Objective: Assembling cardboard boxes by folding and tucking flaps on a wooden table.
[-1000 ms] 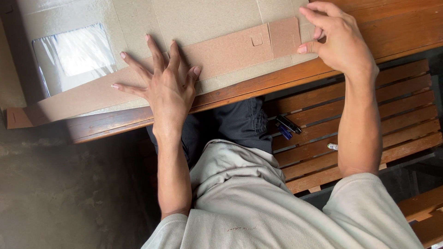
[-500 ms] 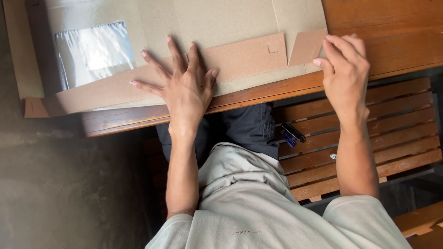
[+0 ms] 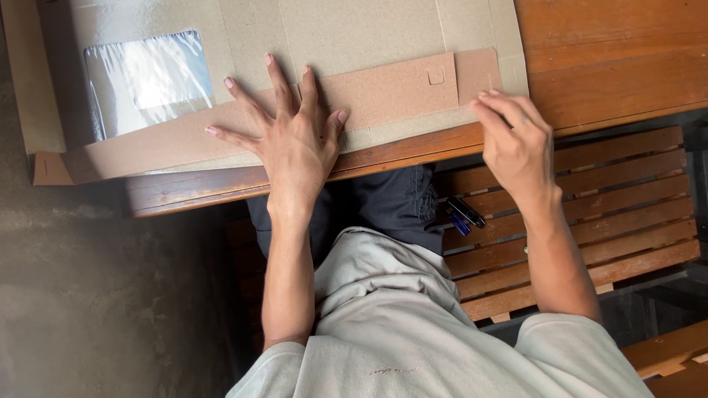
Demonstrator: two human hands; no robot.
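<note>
Flattened cardboard box (image 3: 354,44) with a clear plastic window (image 3: 147,77), lying along the near edge of the wooden table (image 3: 612,59). Left hand (image 3: 295,144) pressed flat on the folded brown flap (image 3: 383,92), fingers spread wide. Right hand (image 3: 516,144) at the flap's right end by the table edge, fingers curled, holding nothing. Two pens (image 3: 463,214) lie on the slatted bench (image 3: 590,243) below.
</note>
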